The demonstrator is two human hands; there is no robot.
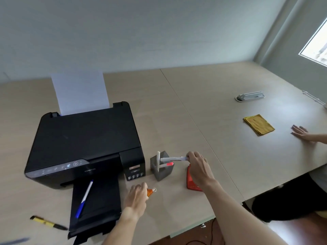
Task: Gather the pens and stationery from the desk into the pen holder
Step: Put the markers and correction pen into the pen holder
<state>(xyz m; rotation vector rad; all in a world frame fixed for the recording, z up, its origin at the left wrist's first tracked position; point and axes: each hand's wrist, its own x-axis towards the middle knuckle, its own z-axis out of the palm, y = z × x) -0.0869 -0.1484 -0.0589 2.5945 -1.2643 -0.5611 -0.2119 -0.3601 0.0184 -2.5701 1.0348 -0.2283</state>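
Starting at the left, a yellow-and-black pen [47, 223] lay flat near the front edge of the bench [221, 96], with bare surface all round it and easy to pinch at mid-barrel. A blue-and-white pen [85, 198] rested on the output tray of the black printer [85, 138]; it looked light and stiff, likely to roll off the slick tray if nudged, so a grip at its middle seemed best. A blurred blue thing showed at the bottom left corner, too smeared to name.

The left hand [135, 198] was curled shut around a small orange item [150, 192], a clear tip poking out past the fingers; what it was could not be told. Just beyond stood the grey pen holder [161, 169], close beside the printer's ink-tank corner, already carrying a white pen [158, 160] upright and a red-tipped marker [166, 164] leaning across. It seemed light enough to tip if knocked sideways.

The right hand [198, 167] pinched a pale pen [174, 158] by its end, held level over the holder's mouth; it would probably need tilting upright to drop in. A red object [190, 181] lay partly hidden under that wrist.

Rightward the bench was open, with a yellow cloth [258, 124], a grey socket unit [251, 96] and another person's hand [302, 133] flat near the right edge.
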